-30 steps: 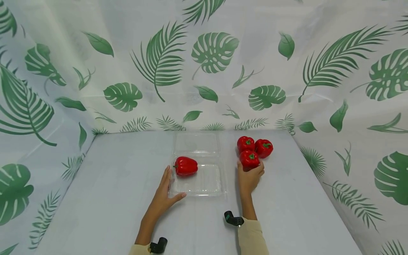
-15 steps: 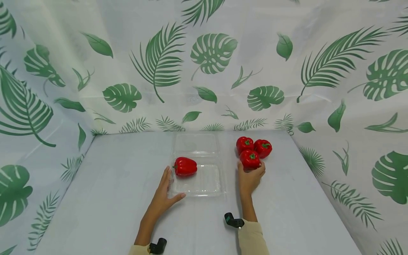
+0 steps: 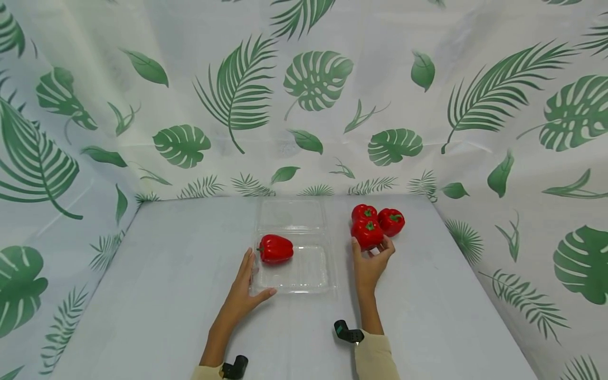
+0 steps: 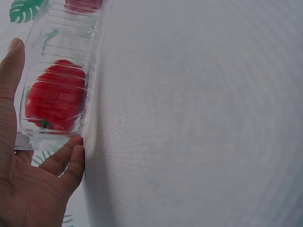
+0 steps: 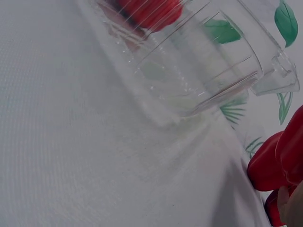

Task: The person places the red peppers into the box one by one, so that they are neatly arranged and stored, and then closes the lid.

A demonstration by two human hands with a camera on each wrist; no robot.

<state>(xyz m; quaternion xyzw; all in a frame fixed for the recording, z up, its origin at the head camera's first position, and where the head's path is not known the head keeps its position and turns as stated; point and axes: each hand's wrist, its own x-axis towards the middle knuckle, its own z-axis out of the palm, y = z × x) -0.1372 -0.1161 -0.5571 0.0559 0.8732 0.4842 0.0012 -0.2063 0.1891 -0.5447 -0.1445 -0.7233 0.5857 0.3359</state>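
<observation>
My right hand (image 3: 372, 269) grips a red bell pepper (image 3: 367, 234) from its near side, thumb on the left and fingers on the right. Behind it are two more red bell peppers, one at the back left (image 3: 363, 211) and one at the right (image 3: 391, 222). An unlidded clear plastic clamshell container (image 3: 311, 266) lies with its lid (image 3: 292, 214) folded back. One bell pepper (image 3: 276, 249) lies on its side in the container's left part. My left hand (image 3: 237, 298) touches the container's near left corner, fingers straight along its side. In the right wrist view, the gripped pepper (image 5: 293, 151) is partly cut off.
A white-covered table (image 3: 180, 253) bears everything. Leaf-patterned sheeting (image 3: 256, 95) rises behind and at both sides. Small black cameras sit on the left wrist (image 3: 235, 367) and the right wrist (image 3: 348, 332).
The front bell pepper in my right hand has shifted slightly back and left, seemingly raised a little. My left hand, the container and the pepper in it stay put.
</observation>
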